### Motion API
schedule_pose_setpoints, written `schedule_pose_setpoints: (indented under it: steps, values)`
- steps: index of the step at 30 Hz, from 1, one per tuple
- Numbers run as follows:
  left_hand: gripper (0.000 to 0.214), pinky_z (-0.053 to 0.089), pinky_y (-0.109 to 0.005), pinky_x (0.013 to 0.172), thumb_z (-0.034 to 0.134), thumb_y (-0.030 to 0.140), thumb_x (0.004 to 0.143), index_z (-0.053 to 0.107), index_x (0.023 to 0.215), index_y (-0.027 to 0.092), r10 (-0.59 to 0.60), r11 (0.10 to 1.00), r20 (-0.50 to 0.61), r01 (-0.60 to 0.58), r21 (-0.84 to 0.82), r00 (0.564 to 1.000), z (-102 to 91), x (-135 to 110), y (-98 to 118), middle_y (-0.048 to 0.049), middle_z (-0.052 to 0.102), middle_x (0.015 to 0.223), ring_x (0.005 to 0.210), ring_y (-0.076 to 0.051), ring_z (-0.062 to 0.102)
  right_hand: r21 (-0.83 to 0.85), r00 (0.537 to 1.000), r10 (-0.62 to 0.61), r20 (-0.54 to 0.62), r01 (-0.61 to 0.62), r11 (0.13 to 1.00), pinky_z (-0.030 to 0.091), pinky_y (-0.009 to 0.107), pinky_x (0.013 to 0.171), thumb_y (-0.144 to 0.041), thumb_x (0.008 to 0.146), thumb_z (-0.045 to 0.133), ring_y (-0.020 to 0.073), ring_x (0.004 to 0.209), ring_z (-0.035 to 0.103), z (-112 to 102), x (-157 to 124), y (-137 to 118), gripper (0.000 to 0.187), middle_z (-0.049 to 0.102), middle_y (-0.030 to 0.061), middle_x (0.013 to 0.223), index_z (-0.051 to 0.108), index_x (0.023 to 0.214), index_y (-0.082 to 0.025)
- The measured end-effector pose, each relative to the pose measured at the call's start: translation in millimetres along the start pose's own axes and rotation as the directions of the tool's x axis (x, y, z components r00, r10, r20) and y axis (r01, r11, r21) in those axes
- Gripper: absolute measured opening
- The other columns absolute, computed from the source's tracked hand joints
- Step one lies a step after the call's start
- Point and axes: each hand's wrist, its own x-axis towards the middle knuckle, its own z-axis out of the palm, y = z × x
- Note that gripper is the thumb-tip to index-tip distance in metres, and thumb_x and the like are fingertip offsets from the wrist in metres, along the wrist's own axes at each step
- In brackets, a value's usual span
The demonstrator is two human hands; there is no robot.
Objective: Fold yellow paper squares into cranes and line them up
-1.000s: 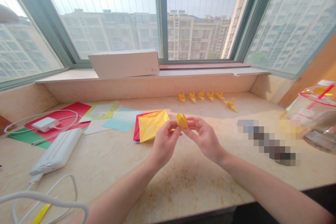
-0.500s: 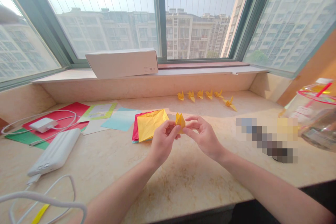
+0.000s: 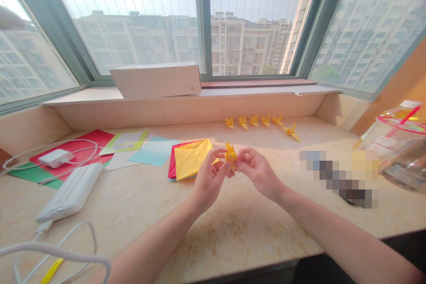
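Note:
A small, partly folded yellow paper figure [image 3: 230,154] is held above the marble ledge [image 3: 233,226] between both hands. My left hand [image 3: 209,178] pinches its left side with thumb and fingertips. My right hand [image 3: 258,171] pinches its right side, fingers curled. Just behind my left hand lies a stack of square papers [image 3: 191,158], yellow on top, red and blue beneath. Several finished yellow paper cranes [image 3: 262,122] stand in a row near the back wall.
Red, green, blue and patterned sheets [image 3: 83,151] lie at the left with a white charger [image 3: 56,158], a white power bank [image 3: 71,193] and cables [image 3: 56,253]. A white box [image 3: 156,80] rests on the sill. A clear plastic container [image 3: 399,142] stands at the right.
The hands have drawn closer together around the yellow figure, and its top now looks more crumpled and spread than the pointed shape seen earlier.

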Motion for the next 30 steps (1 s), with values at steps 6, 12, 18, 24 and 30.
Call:
schedule_pose_setpoints:
  steps: [6,12,18,24,30]
  values:
    - [0.012,0.052,-0.026,0.066,0.061,0.028,0.092,0.063,0.091,0.017,0.053,0.995,0.07,-0.058,0.075,0.996,0.6,-2,10,-0.003,0.061,0.088,0.069,-0.012,0.063,0.039,0.999,0.035,0.012,-0.036,0.999,0.05,0.034,0.07,-0.032,0.084,0.066,0.0168,0.068,0.063,-4,0,-1,0.009,0.064,-0.0032,0.067,0.06,0.085,-0.025]
    - [0.016,0.053,-0.025,0.067,0.063,0.032,0.091,0.064,0.093,0.016,0.043,0.994,0.032,-0.046,0.095,0.999,-0.4,-4,16,-0.0035,0.064,0.088,0.068,-0.011,0.064,-0.048,0.999,-0.003,-0.034,0.001,0.999,0.05,0.033,0.076,-0.031,0.087,0.062,0.0166,0.077,0.062,-10,-2,5,0.014,0.07,0.0014,0.081,0.073,0.088,-0.023]
    - [0.017,0.052,-0.023,0.063,0.071,0.028,0.084,0.063,0.09,0.015,-0.012,0.998,-0.068,0.016,0.057,0.998,-0.1,0,10,-0.0004,0.068,0.071,0.063,-0.012,0.064,0.028,0.998,-0.012,-0.057,0.013,1.0,0.053,0.034,0.077,-0.033,0.079,0.076,0.017,0.079,0.067,-3,-2,5,0.018,0.073,0.0021,0.084,0.071,0.092,-0.021]
    - [0.014,0.053,-0.022,0.06,0.074,0.027,0.079,0.067,0.079,0.014,0.003,0.999,-0.139,0.004,0.05,0.99,1.6,2,12,-0.0018,0.07,0.071,0.06,-0.011,0.063,-0.022,0.992,0.001,-0.129,-0.004,1.0,0.054,0.03,0.075,-0.036,0.075,0.081,0.0149,0.078,0.067,-4,-1,8,0.024,0.071,0.001,0.082,0.069,0.091,-0.022]
    - [0.014,0.053,-0.023,0.06,0.074,0.027,0.079,0.068,0.078,0.014,0.015,0.996,-0.161,-0.001,0.085,0.987,0.7,0,13,-0.0017,0.069,0.068,0.059,-0.011,0.062,-0.046,0.986,0.015,-0.167,-0.023,0.999,0.056,0.032,0.074,-0.039,0.073,0.081,0.0162,0.076,0.069,-3,-2,6,0.025,0.074,0.0025,0.081,0.072,0.086,-0.02]
